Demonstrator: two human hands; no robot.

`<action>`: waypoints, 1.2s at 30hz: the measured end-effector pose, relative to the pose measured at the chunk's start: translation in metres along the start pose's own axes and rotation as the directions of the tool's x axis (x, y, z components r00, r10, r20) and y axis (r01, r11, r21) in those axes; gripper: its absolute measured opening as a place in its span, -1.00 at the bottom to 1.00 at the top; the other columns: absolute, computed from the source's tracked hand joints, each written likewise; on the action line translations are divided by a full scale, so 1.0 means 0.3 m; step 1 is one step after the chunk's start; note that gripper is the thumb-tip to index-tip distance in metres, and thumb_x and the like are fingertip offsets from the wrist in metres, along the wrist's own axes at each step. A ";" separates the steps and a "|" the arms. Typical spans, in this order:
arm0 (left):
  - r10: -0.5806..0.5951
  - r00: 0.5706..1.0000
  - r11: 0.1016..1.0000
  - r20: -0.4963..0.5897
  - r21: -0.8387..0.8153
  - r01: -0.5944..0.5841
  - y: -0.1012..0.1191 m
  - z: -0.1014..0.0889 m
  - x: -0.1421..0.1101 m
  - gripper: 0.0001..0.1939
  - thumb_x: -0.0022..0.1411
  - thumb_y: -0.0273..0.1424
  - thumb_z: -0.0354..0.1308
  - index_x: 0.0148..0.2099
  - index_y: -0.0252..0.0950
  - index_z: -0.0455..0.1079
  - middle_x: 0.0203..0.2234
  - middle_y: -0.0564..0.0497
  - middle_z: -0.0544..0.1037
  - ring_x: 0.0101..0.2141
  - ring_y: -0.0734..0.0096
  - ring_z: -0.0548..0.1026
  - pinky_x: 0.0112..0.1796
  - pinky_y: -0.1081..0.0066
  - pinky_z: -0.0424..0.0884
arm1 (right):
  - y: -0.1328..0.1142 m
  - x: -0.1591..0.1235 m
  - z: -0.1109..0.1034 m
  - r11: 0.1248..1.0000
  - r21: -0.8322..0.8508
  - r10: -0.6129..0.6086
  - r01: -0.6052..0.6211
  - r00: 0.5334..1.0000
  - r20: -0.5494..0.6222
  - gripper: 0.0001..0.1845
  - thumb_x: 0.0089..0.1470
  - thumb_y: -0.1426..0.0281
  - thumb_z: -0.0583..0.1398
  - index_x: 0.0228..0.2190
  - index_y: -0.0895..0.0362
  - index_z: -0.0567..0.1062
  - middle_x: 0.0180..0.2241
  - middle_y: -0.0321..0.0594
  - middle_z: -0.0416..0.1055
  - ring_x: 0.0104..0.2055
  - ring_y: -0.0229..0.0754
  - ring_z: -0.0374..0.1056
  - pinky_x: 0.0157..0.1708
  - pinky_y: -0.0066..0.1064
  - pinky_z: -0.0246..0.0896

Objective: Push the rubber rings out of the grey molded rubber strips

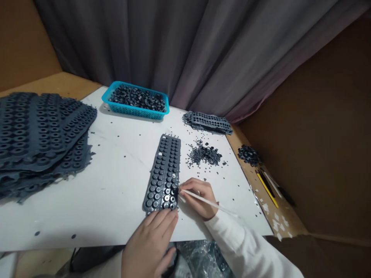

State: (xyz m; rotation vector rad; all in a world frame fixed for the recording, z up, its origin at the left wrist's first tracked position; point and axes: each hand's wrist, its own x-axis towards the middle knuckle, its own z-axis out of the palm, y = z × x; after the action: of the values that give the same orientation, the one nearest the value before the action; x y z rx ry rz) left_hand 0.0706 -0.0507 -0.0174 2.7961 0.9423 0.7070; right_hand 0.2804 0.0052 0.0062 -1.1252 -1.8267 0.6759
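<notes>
head camera view: a person works at a white tabletop (116, 185) while i look on. one dark studded sheet (165, 170) lies flat, running away from the left hand (150, 243) and just to the left of the right hand (199, 197). the left hand is open, its fingers extended together over the sheet's near end. the right hand pinches one thin white stick (203, 199), its dark tip at the sheet's right edge, toward the near end.

the sheet carries four lengthwise rows of round studs, in two pairs, with three whitish spots among them. to the left sits one overlapping stack of larger sheets (37, 135), too tangled to count. beyond stands one blue basket (136, 112), filled with small dark pieces, too many to count. at right are one pile of perforated strips (208, 121), one scatter of dark bits (205, 154) and, on the wooden ledge (278, 216), one dark clump (248, 155) near one yellow tool (267, 189).
</notes>
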 end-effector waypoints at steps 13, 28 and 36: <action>0.017 0.996 1.000 0.091 -0.028 -0.015 -0.015 0.022 -0.011 -0.46 0.13 -0.58 0.01 0.19 -0.37 0.20 0.10 -0.06 0.40 0.02 0.24 0.38 0.00 0.28 0.29 | 0.025 -0.036 0.019 0.970 -0.128 -0.203 0.207 0.978 0.041 -0.93 0.12 0.46 0.18 -0.35 0.12 0.49 -0.43 -0.12 0.50 -0.35 -0.19 0.43 -0.37 -0.37 0.39; 0.011 0.998 0.997 0.069 -0.080 -0.006 -0.014 0.024 -0.009 -0.49 0.13 -0.56 0.02 0.17 -0.39 0.22 0.07 -0.09 0.42 0.00 0.19 0.38 -0.04 0.23 0.36 | 0.060 -0.013 0.000 0.825 -0.353 -0.374 0.442 0.894 0.247 -0.94 0.18 0.45 0.15 -0.32 0.15 0.44 -0.03 0.03 0.45 0.07 -0.06 0.34 -0.03 -0.16 0.38; 0.009 0.999 0.996 0.041 -0.093 -0.006 -0.010 0.013 0.002 -0.50 0.12 -0.59 -0.01 0.14 -0.42 0.23 0.03 -0.11 0.45 -0.04 0.19 0.41 -0.07 0.22 0.39 | 0.092 0.026 -0.011 0.576 -0.571 -0.512 0.585 0.802 0.306 -0.86 0.21 0.55 0.08 -0.33 0.15 0.41 -0.05 0.07 0.47 -0.12 -0.11 0.45 -0.25 -0.26 0.47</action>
State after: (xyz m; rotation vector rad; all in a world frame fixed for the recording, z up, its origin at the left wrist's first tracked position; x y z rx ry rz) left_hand 0.0713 -0.0477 -0.0213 2.7237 0.8690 0.6733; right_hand 0.2935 0.0244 -0.0109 -0.8218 -2.4337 -0.3202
